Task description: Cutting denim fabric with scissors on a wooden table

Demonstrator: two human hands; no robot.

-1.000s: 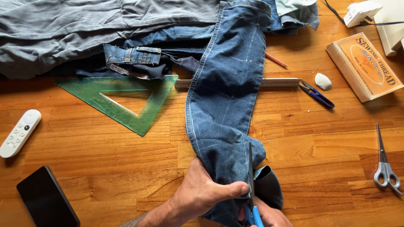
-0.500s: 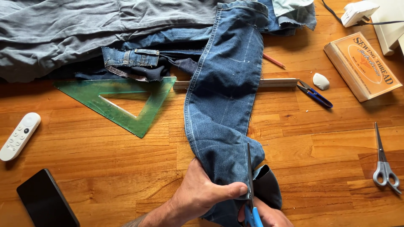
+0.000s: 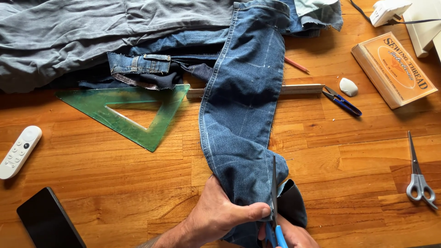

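While the blue-handled scissors (image 3: 274,202) bite up into the denim leg (image 3: 243,115) at the bottom centre of the frame, we've got our left hand (image 3: 220,216) clamped on the fabric right beside the blades, thumb pressed on top, probably to keep the cloth taut so the cut runs straight. Our right hand (image 3: 289,235) is closed around the scissor handles, mostly cut off by the bottom edge. The leg runs up the middle to the pile of jeans and grey cloth (image 3: 92,36) at the upper left. Around it: a green set square (image 3: 128,110) left of centre, a wooden ruler (image 3: 301,88) poking out from under the denim, thread snips (image 3: 342,101), chalk (image 3: 348,86), a second pair of scissors (image 3: 417,177) at the right, a remote (image 3: 19,151) and phone (image 3: 46,220) lower left. Nothing blocks the cut line, honestly.
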